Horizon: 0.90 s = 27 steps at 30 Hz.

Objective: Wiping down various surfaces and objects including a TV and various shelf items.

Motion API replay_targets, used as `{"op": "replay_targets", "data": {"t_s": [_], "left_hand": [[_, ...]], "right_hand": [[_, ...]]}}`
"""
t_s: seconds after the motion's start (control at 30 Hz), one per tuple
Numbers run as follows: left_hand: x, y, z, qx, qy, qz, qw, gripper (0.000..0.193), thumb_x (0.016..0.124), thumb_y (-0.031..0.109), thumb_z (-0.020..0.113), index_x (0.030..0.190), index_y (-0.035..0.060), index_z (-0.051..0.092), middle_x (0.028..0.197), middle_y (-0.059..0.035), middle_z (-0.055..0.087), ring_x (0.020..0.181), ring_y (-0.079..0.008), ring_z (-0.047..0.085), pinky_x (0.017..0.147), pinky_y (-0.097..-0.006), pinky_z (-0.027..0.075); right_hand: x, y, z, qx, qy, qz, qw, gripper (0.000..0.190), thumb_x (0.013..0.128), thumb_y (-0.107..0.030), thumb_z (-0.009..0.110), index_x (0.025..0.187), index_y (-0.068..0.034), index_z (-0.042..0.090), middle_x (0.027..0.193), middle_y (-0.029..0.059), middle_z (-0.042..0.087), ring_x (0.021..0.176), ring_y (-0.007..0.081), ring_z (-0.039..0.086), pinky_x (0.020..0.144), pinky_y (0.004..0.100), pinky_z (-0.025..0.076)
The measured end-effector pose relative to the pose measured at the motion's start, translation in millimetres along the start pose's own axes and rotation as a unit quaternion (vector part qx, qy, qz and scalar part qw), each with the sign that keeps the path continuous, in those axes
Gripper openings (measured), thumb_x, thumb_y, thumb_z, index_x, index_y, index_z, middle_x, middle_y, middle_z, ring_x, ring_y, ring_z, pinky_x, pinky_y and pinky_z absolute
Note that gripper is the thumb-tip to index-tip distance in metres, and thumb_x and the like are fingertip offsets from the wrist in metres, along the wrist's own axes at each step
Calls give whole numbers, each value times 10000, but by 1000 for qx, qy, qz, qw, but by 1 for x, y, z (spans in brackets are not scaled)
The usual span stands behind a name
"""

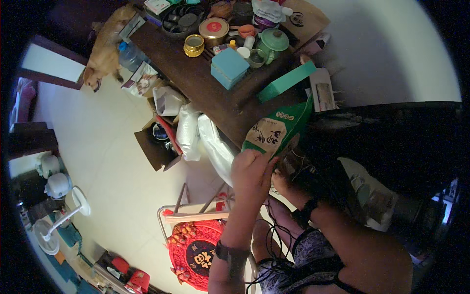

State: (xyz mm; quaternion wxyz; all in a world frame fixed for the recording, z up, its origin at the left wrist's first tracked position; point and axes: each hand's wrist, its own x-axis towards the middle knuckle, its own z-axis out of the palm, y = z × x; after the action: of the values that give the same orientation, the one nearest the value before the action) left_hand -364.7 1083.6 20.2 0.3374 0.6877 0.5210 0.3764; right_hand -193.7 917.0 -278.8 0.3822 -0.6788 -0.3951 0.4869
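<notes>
A green plastic package with a tan panel bearing writing is held at its lower end by my left hand, beside the dark wooden table. My right hand is lower and to the right, close to the package's lower side; its fingers are partly hidden and dim, so its hold cannot be told. On the table above the package lie a flat green box and a light-blue box. Near them stand a green lidded teapot, a glass cup and a gold-coloured jar.
Beside the table are an open cardboard box, white plastic bags and a water bottle. A dog lies on the floor. A metal-framed stool and a round red decoration are near my legs. Black cords hang before me.
</notes>
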Motion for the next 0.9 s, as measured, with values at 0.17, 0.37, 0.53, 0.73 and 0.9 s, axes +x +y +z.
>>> {"op": "replay_targets", "data": {"t_s": [0.17, 0.37, 0.53, 0.73, 0.9], "left_hand": [[11, -7, 4, 6, 43, 56, 997, 166, 679, 141, 716, 809, 69, 642, 746, -102, 565, 700, -303, 554, 607, -394, 442], [7, -7, -13, 36, 10, 54, 998, 324, 677, 182, 731, 963, 77, 620, 833, -102, 590, 777, -310, 568, 692, -403, 451], [-10, 4, -22, 0, 47, 5, 999, 433, 721, 191, 710, 1113, 82, 561, 1026, -146, 564, 972, -334, 531, 845, -396, 425], [-37, -18, -20, -201, 116, -94, 968, 319, 907, 227, 498, 1164, 40, 525, 1130, -136, 534, 1074, -267, 492, 943, -363, 360], [-83, -49, -8, -241, 101, -222, 939, 434, 987, 338, 309, 1198, 6, 494, 1163, -138, 510, 1108, -250, 459, 971, -351, 329]], "right_hand": [[3, 20, 10, 50, 8, -18, 999, 300, 729, -8, 534, 1024, -33, 580, 1107, 202, 558, 1045, 363, 527, 898, 416, 409], [9, -2, 7, -191, -10, 0, 981, 305, 769, -55, 531, 1072, -38, 556, 1103, 203, 563, 1039, 346, 538, 881, 422, 417], [9, -8, -3, -303, -26, -11, 953, 314, 802, -95, 528, 1111, -42, 535, 1100, 204, 567, 1033, 331, 547, 866, 426, 423], [-3, -45, 7, -357, -48, -38, 932, 328, 835, -134, 525, 1151, -46, 515, 1096, 206, 570, 1028, 317, 556, 852, 431, 429], [-22, -141, 28, -189, -140, 92, 968, 329, 823, -62, 519, 1152, -45, 506, 1079, 165, 589, 1000, 257, 577, 825, 375, 446]]}}
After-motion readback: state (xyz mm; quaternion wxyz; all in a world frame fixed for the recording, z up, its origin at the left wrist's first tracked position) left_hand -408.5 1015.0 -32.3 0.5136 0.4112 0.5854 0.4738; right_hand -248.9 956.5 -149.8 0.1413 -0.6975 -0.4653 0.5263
